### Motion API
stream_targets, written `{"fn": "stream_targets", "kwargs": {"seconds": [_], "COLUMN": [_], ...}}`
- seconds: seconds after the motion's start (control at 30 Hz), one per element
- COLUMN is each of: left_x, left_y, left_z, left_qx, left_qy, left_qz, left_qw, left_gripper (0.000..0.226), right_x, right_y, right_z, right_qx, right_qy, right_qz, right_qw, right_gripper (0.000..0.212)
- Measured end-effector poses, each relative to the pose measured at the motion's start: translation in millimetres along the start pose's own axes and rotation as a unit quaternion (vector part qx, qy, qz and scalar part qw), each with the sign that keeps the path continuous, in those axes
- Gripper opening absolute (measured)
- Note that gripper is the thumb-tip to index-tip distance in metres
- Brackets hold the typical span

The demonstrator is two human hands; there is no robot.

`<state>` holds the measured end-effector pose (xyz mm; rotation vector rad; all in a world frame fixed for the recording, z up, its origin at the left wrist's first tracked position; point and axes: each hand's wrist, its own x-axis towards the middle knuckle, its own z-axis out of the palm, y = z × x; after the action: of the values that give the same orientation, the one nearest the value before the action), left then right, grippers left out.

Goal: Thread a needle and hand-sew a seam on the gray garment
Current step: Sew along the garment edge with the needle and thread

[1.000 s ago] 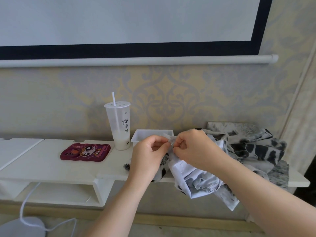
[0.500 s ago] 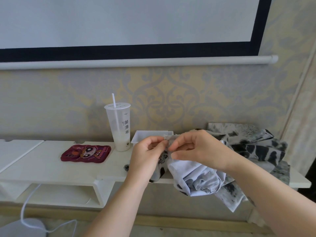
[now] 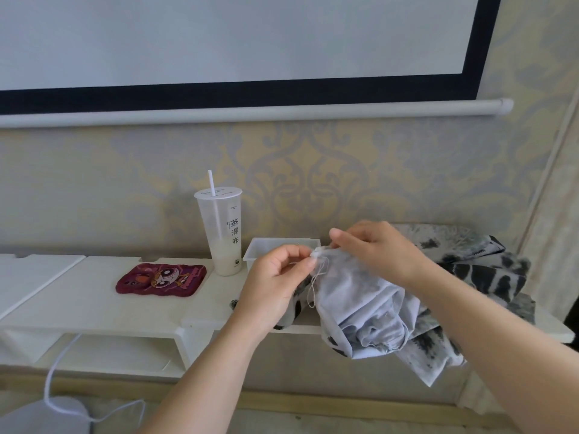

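Far left of the grips, low down, a white cable point(image 3: 50, 389) loops below the white worktop point(image 3: 78, 296). On the worktop, well left of the L hand's grip, lies a phone in a red cartoon case point(image 3: 161, 278). Nearer the grip stands a clear cup point(image 3: 221, 233) w/ a straw, upright, a little milky drink in the bottom. Just behind the grip sits a white tray point(image 3: 282, 245).

L hand point(image 3: 275, 283): fingers curled, thumb & forefinger pinching the bunched top edge of the gray garment point(image 3: 360, 302). White thread point(image 3: 315, 283) hangs in loose loops right below that grip. Needle too small to make out.

R hand point(image 3: 379, 249): grip closed on the same bunched edge from the other side, nearly touching the L grip, forefinger lifted. The garment hangs down from both grips, spilling over the worktop's front edge.

Right of the R grip, behind the wrist, a black-&-white patterned cloth point(image 3: 488, 270) is heaped on the worktop. Above it all, a projector screen point(image 3: 219, 42) on the wall.
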<state>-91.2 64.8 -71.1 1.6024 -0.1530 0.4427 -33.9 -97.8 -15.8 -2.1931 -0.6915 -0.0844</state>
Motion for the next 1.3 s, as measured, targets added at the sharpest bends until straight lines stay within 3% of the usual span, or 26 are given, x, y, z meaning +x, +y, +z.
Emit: {"fn": "stream_targets", "kwargs": {"seconds": [0.07,0.13,0.2,0.27,0.37,0.5,0.63,0.87,0.93,0.97,1.07,1.1,1.13,1.23,1.3], "left_x": [-1,-1,-1,-1,-1,-1,-2,-4,-5,-5,-5,-5,-5,-4,-2], "left_y": [0,0,0,1,2,4,6,6,7,7,6,5,6,6,5], "left_z": [0,-1,-2,-4,-4,-3,-3,-4,-3,-3,-3,-4,-4,-5,-5], "left_qx": [0.006,0.010,0.010,0.012,0.018,0.013,0.017,0.036,0.021,0.014,0.001,-0.005,-0.011,-0.021,-0.026], "left_qy": [-0.023,-0.029,-0.022,-0.019,-0.025,-0.022,-0.033,-0.043,-0.043,-0.043,-0.044,-0.044,-0.044,-0.046,-0.043], "left_qz": [0.006,0.012,0.016,0.017,0.020,0.029,0.039,0.032,0.018,0.009,-0.015,-0.023,-0.031,-0.042,-0.048], "left_qw": [1.000,0.999,1.000,1.000,0.999,0.999,0.999,0.998,0.999,0.999,0.999,0.999,0.998,0.998,0.998], "left_gripper": [0.009,0.012,0.012,0.013,0.015,0.016,0.016,0.012,0.013,0.013,0.013,0.013,0.013,0.011,0.010], "right_x": [6,8,10,11,13,16,13,12,16,19,24,25,25,21,18], "right_y": [2,2,2,2,2,5,6,3,2,1,2,3,5,10,10], "right_z": [-1,1,1,1,4,10,11,11,11,11,4,1,0,0,2], "right_qx": [0.041,0.074,0.110,0.200,0.287,0.289,0.299,0.386,0.405,0.446,0.589,0.594,0.573,0.407,0.340], "right_qy": [-0.081,-0.147,-0.188,-0.205,-0.234,-0.206,-0.244,-0.197,-0.122,-0.064,0.079,0.097,0.106,0.136,0.156], "right_qz": [0.070,0.085,0.077,0.089,0.098,0.118,0.121,0.111,0.122,0.144,0.180,0.167,0.149,0.091,0.060], "right_qw": [0.993,0.983,0.973,0.954,0.924,0.927,0.914,0.894,0.898,0.881,0.784,0.781,0.799,0.899,0.926], "right_gripper": [0.051,0.061,0.051,0.035,0.043,0.031,0.026,0.012,0.014,0.015,0.008,0.010,0.012,0.013,0.013]}}
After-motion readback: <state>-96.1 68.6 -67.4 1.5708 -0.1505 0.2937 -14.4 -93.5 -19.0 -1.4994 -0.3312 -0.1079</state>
